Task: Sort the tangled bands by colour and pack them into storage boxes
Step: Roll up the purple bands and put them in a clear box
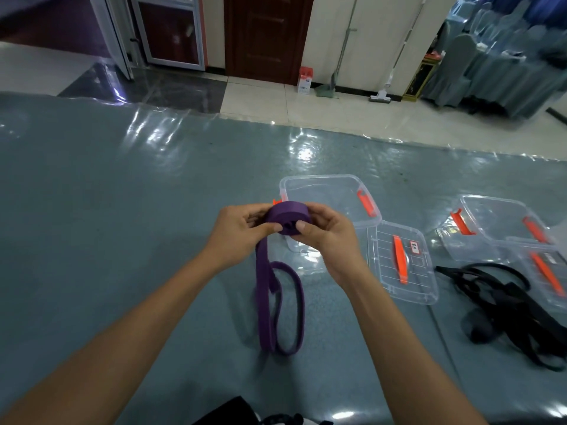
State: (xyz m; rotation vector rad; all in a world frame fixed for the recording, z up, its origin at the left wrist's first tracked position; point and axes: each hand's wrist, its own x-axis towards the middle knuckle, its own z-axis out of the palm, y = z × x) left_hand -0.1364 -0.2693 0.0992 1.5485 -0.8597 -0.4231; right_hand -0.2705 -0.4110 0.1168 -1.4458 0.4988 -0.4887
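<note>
A purple band (287, 217) is partly wound into a tight roll held above the table between both hands. My left hand (237, 231) pinches the roll's left side, and my right hand (325, 237) grips its right side with the thumb on the front. The unrolled tail of the band (277, 314) hangs down and loops on the table. Just behind the roll stands an open clear storage box (325, 182) with orange latches. A tangle of black bands (518, 314) lies on the table at the right.
A clear lid (402, 265) with an orange handle lies right of the near box. A second clear box (497, 222) and its lid (546, 268) sit further right. The table (122, 225) has a glossy plastic-covered grey-blue cloth. Chairs and cleaning tools stand beyond.
</note>
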